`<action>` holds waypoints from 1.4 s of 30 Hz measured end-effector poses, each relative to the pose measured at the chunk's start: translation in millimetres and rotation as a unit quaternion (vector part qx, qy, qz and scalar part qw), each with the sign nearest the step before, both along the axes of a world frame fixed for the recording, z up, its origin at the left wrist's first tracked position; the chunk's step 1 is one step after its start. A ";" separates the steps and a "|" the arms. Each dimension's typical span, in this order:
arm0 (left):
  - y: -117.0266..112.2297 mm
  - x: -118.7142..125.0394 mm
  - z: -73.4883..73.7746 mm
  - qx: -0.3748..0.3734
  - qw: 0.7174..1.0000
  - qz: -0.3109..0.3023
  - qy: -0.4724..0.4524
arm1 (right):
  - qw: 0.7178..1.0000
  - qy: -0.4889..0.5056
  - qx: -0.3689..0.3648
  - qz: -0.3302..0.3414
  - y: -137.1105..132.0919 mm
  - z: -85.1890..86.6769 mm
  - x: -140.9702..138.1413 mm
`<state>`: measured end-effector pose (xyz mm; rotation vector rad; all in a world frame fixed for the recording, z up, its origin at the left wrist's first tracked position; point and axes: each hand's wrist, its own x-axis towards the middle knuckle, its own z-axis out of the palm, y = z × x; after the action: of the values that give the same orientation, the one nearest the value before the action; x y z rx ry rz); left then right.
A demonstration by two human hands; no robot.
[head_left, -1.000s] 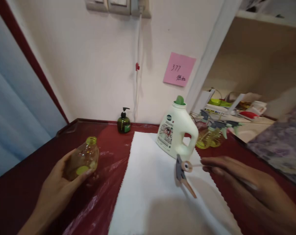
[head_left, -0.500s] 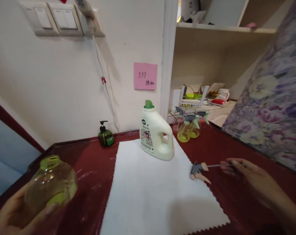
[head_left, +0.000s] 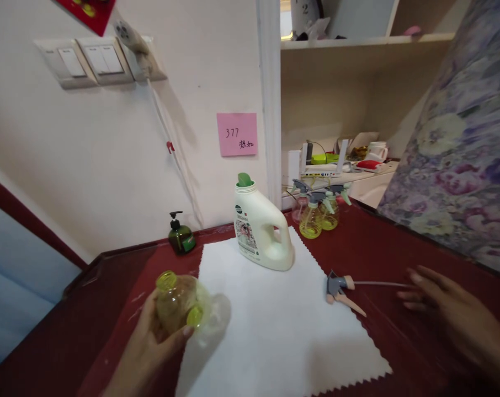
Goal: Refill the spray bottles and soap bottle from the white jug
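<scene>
My left hand (head_left: 150,344) grips the clear yellow-green bottle (head_left: 176,302) by the white cloth's (head_left: 275,325) left edge, while my right hand (head_left: 448,317) lies spread near the table's (head_left: 378,248) right edge.

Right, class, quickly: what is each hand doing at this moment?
Left hand: closed around the uncapped yellow bottle.
Right hand: open, holding nothing, fingers by the tube end of the spray trigger head.

Yellow-green bottle (head_left: 177,303), white cloth (head_left: 275,331), dark-red table (head_left: 378,248).
</scene>
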<state>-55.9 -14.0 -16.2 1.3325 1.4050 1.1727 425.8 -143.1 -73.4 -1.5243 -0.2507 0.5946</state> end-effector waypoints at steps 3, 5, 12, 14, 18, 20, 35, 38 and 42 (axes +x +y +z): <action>12.1 12.3 -11.0 0.024 0.994 -0.083 0.067 | 0.998 -0.041 -0.041 -0.005 -10.8 7.3 0.8; 19.6 17.3 -20.2 0.044 0.990 -0.103 0.089 | 0.992 -0.105 -0.060 -0.030 -17.3 13.1 0.3; 33.2 20.3 -46.3 0.037 0.979 -0.136 0.145 | 0.949 -0.290 -0.127 0.005 -25.1 33.7 -8.5; 33.8 17.6 -49.4 0.037 0.978 -0.143 0.150 | 0.936 -0.329 -0.110 0.055 -15.6 40.4 -18.5; 32.6 11.8 -55.7 0.046 0.974 -0.143 0.169 | 0.924 -0.345 -0.023 0.161 23.9 54.9 -51.6; 32.3 9.0 -60.2 0.056 0.973 -0.144 0.170 | 0.920 -0.328 0.008 0.213 50.2 60.8 -70.3; 12.8 0.1 -32.6 0.138 0.983 0.014 0.121 | 0.907 -0.306 0.145 0.251 206.7 54.5 -141.2; 10.8 -0.2 -30.3 0.146 0.981 0.033 0.120 | 0.919 -0.297 0.143 0.216 211.4 51.9 -147.1; 8.4 -0.4 -31.2 0.149 0.981 0.036 0.122 | 0.924 -0.305 0.146 0.180 204.9 59.7 -156.4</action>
<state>-56.3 -5.6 -47.4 1.6957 1.5013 1.3428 269.4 61.8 -13.7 -1.3406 -1.0714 0.3265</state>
